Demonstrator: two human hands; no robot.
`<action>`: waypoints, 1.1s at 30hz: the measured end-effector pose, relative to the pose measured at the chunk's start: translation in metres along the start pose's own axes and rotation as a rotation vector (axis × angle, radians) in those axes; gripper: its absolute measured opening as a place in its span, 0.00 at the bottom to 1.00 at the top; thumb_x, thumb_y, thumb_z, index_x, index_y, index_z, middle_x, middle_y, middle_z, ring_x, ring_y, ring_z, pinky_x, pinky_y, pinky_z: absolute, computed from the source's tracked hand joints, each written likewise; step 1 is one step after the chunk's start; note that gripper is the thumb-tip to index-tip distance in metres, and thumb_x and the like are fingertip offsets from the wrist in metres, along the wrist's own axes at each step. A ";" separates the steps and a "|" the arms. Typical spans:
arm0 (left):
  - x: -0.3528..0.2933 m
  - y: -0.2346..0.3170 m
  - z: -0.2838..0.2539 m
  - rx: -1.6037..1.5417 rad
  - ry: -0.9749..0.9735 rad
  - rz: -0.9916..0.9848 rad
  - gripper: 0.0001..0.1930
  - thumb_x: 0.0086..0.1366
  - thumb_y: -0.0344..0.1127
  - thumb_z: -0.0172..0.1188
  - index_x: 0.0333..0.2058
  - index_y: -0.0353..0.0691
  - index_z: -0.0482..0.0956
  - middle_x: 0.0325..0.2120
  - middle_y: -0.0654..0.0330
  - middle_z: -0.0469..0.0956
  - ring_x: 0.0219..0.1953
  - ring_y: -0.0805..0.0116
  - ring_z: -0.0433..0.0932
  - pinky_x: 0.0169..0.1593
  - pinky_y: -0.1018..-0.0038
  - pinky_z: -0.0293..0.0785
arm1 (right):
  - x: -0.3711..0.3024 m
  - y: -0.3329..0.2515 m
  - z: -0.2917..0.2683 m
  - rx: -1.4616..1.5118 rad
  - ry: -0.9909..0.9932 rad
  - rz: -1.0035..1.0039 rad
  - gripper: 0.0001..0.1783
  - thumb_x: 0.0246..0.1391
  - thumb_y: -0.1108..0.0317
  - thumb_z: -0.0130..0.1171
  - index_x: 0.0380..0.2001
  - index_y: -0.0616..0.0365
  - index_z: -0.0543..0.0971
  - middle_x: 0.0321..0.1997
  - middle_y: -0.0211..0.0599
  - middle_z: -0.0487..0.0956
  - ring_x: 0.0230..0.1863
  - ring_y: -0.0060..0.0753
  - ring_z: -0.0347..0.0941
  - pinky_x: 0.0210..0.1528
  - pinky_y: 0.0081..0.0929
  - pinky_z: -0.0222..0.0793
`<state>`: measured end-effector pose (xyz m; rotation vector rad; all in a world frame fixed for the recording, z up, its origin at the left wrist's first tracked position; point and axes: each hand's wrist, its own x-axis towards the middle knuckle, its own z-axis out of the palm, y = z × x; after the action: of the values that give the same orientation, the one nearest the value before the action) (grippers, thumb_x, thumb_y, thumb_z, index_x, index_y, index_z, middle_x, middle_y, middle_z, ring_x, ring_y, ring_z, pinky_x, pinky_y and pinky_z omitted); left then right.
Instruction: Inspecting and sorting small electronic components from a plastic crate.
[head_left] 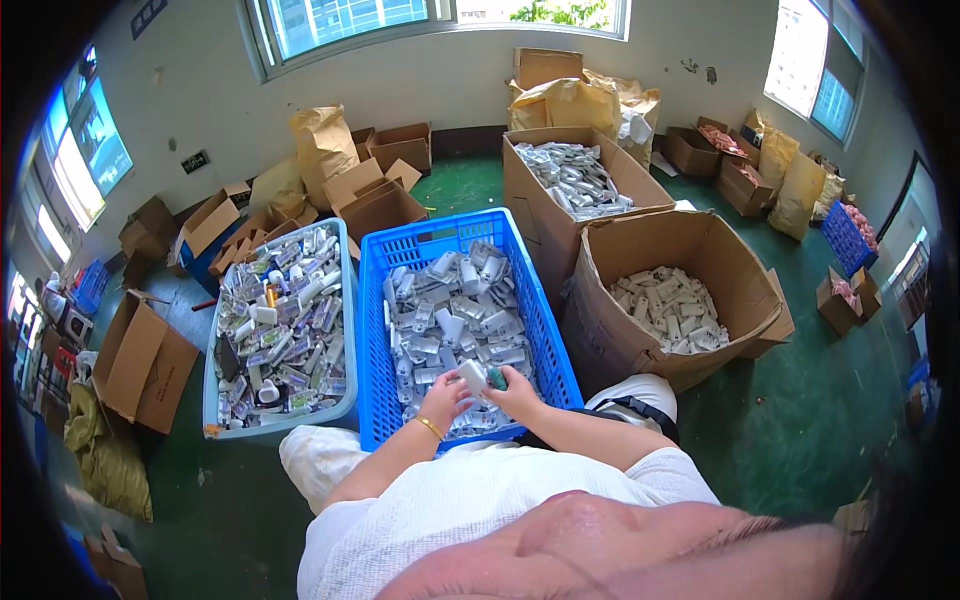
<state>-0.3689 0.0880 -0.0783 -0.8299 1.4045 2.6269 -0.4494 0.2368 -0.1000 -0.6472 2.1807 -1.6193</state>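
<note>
As the left hand [443, 402] pinches a small white plastic piece [472, 377], the right hand [518, 397] grips something dark green [497, 378]! Blue slotted plastic crate [541, 312], twelve o'clock.

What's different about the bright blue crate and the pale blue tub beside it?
The crate has sides full of slots, but the tub has a solid-looking front wall. The crate holds mostly white and grey pieces, while the tub's pieces also show purple, green and orange. Both are open-topped and hold many pieces.
</note>
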 end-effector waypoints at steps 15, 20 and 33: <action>-0.014 -0.001 0.009 0.043 0.006 0.084 0.15 0.57 0.31 0.43 0.44 0.39 0.63 0.35 0.54 0.73 0.37 0.64 0.75 0.37 0.65 0.77 | -0.020 -0.038 -0.015 -0.036 -0.218 -0.036 0.27 0.50 0.65 0.53 0.53 0.55 0.61 0.38 0.38 0.71 0.32 0.27 0.67 0.32 0.22 0.64; -0.015 -0.003 -0.001 0.053 0.079 0.204 0.13 0.62 0.38 0.42 0.43 0.39 0.64 0.31 0.55 0.74 0.31 0.66 0.76 0.34 0.73 0.72 | -0.026 -0.050 -0.018 -0.306 -0.385 -0.143 0.30 0.49 0.63 0.53 0.56 0.55 0.58 0.48 0.51 0.67 0.50 0.45 0.65 0.49 0.29 0.60; -0.016 -0.008 0.017 -0.191 -0.032 0.102 0.16 0.65 0.45 0.37 0.47 0.48 0.66 0.38 0.60 0.72 0.39 0.71 0.71 0.35 0.76 0.66 | -0.014 -0.035 -0.013 0.513 -0.225 0.318 0.26 0.40 0.71 0.61 0.46 0.55 0.67 0.25 0.27 0.70 0.16 0.15 0.61 0.15 0.14 0.55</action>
<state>-0.3601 0.1088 -0.0689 -0.7477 1.2353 2.8734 -0.4397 0.2464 -0.0624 -0.2936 1.5252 -1.7312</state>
